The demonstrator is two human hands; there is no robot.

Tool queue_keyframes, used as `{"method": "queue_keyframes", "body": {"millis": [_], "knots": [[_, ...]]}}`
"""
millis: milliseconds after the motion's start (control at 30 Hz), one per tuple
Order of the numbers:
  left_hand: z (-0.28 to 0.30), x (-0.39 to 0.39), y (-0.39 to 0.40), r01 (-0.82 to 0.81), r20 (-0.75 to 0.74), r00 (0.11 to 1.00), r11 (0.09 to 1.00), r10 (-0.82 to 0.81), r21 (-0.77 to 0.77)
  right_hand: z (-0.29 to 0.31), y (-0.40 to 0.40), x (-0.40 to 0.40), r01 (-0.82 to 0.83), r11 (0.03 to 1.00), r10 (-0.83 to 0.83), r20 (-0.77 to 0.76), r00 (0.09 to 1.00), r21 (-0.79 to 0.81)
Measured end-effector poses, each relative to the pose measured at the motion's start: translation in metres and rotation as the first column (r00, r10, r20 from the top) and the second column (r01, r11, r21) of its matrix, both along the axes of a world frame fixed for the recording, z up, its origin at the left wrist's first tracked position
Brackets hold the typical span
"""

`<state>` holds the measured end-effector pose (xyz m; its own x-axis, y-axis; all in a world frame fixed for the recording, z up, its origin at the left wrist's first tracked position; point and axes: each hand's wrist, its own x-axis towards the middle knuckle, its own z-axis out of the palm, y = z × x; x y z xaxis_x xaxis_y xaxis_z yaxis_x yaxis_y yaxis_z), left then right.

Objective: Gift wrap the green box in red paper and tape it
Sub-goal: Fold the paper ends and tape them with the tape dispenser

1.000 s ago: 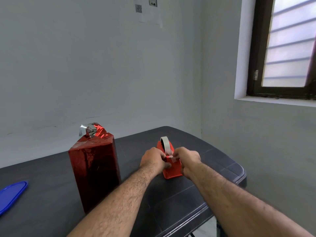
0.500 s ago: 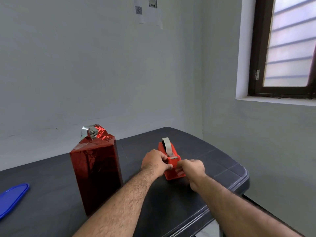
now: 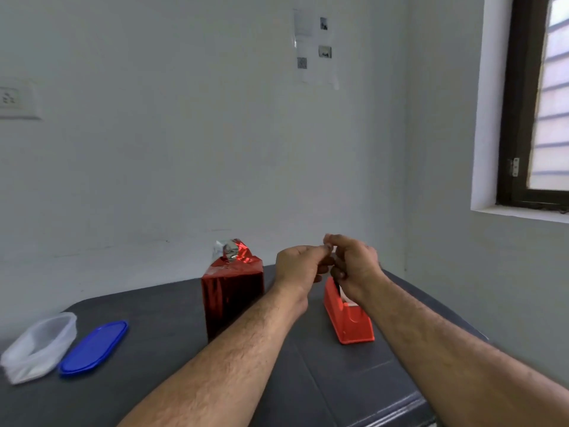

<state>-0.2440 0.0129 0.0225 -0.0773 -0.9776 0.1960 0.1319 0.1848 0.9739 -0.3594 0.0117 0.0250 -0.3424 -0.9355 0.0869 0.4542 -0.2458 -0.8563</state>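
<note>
We face a pale wall with a window at the right, and a dark table [image 3: 338, 380] runs across the lower part of the view, its right edge close beneath our right forearm.

At the far left sit a clear plastic container [image 3: 37, 346] and a blue lid [image 3: 92, 348] just beside it, near the left edge of the view and well apart from our work. Between them and the box lies open table, room enough to turn or tip the box.

The box in red paper [image 3: 232, 298] stands upright, its top gathered into a crumpled tuft not yet flattened; no green shows.

Our left hand [image 3: 297, 265] and right hand [image 3: 354, 261] meet in the air above the red tape dispenser [image 3: 348, 315], which stands just right of the box. Each grip is closed to a pinch, fingertips nearly touching the other hand's. We judge a strip of tape sits between them, but it is too small and clear to see.

Tape could fold onto itself or stick to our fingers if the pinch slackens. The tall box could topple if we press the tuft off-centre. The dispenser, near the right edge, could be nudged off by our right arm.
</note>
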Motion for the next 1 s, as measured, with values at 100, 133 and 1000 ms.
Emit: {"method": "queue_keyframes", "body": {"millis": [100,133,1000], "knots": [[0.022,0.031,0.01,-0.06,0.043,0.997,0.995,0.063,-0.077,0.024,0.004,0.024,-0.035,0.999,0.035,-0.039,0.999,-0.02],[0.029,0.041,0.012,-0.068,0.061,0.995,0.992,0.074,-0.103,0.029,0.004,0.03,-0.049,0.998,0.047,-0.056,0.997,-0.026],[0.008,0.198,0.008,-0.173,0.334,0.923,0.981,0.193,-0.088,0.034,-0.045,0.11,-0.17,0.911,0.408,-0.757,0.511,0.376]]}}
